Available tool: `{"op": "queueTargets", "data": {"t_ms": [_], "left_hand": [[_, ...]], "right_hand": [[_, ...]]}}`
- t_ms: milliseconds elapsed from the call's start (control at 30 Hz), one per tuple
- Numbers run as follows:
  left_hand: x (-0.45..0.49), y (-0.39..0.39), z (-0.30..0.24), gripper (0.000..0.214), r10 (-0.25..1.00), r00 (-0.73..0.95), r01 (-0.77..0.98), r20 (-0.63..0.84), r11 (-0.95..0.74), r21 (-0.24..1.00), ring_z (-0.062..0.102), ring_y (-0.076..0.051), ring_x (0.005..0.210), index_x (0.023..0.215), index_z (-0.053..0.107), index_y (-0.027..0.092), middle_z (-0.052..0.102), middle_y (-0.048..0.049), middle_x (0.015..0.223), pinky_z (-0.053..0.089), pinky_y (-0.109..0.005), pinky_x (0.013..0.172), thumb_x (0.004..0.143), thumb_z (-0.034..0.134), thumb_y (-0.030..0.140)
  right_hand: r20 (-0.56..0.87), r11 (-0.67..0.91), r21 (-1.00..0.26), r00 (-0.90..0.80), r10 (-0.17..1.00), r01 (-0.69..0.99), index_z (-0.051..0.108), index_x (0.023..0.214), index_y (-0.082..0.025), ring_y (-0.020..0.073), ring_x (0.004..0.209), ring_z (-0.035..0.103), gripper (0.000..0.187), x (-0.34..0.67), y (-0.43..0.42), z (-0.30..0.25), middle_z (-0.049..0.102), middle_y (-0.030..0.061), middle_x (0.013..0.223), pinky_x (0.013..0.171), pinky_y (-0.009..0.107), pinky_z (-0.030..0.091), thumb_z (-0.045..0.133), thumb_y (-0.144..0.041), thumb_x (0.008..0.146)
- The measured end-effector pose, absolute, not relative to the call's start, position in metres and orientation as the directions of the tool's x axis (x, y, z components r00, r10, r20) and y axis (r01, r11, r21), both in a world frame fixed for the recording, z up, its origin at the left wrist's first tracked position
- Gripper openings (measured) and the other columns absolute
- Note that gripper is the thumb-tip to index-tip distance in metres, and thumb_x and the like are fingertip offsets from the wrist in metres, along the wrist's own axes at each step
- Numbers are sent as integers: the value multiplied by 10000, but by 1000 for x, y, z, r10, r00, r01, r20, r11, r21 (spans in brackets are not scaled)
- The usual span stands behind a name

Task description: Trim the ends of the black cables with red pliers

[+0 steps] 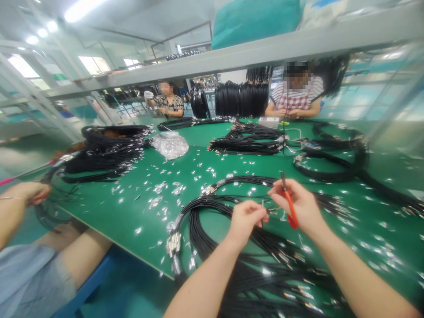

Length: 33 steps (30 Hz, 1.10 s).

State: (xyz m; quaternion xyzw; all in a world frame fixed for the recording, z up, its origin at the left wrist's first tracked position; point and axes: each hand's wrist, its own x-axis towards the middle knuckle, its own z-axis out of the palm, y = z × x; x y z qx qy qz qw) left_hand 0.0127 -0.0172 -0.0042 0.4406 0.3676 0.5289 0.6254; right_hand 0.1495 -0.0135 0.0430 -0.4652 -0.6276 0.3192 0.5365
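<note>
My left hand [249, 215] is closed around the end of a thin black cable, pinching it between thumb and fingers. Short coloured wires [273, 212] stick out just to the right of those fingertips. In my right hand [300, 204] is a pair of red-handled pliers [291, 210], their dark jaws pointing up. Whether the jaws are apart is too small to tell. Below both hands lies a large coiled bundle of black cables [198, 216], with metal connectors [173, 244] gathered at its left and bare wire ends at its right.
Silvery scraps [160, 187] litter the green table [126, 229]. A clear plastic bag [171, 145] and more cable bundles [251, 139] lie farther back. A co-worker's hand [38, 193] holds cables at the left. Two people sit across, under a grey shelf beam [198, 64].
</note>
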Motion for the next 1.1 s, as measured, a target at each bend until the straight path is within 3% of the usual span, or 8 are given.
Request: {"op": "queueTargets", "data": {"t_ms": [267, 500, 733, 1100], "left_hand": [[14, -20, -6, 139, 997, 78, -240, 0, 19, 971, 488, -77, 447, 570, 550, 134, 587, 3, 503, 383, -196, 447, 619, 651, 217], [13, -19, -3, 166, 998, 50, -222, -30, 40, 974, 478, -76, 422, 567, 545, 135, 575, 3, 488, 377, -194, 420, 609, 658, 249], [11, -17, -3, 168, 998, 46, -279, -50, 61, 958, 485, -73, 419, 578, 543, 127, 578, -1, 492, 375, -190, 416, 615, 659, 243], [16, -15, -6, 152, 1000, -3, -197, 15, -15, 980, 509, -92, 480, 575, 543, 144, 571, 11, 509, 394, -211, 474, 625, 652, 236]], "right_hand": [[245, 258, -946, -89, 965, 193, 528, 850, -201, 125, 564, 546, 202, 141, -13, 32, 570, -25, 656, 562, 265, 471, 627, -263, 686], [295, 301, -927, -60, 953, 224, 520, 803, -202, 114, 585, 520, 147, 135, -9, 31, 543, -31, 653, 570, 242, 440, 604, -207, 682], [240, 239, -968, 6, 971, 81, 504, 841, -201, 107, 541, 501, 229, 141, -2, 23, 541, -29, 648, 526, 244, 426, 634, -308, 685], [128, 130, -979, -26, 991, 159, 528, 842, -194, 104, 487, 502, 334, 155, -12, 36, 573, -22, 626, 494, 248, 432, 679, -426, 656]]}}
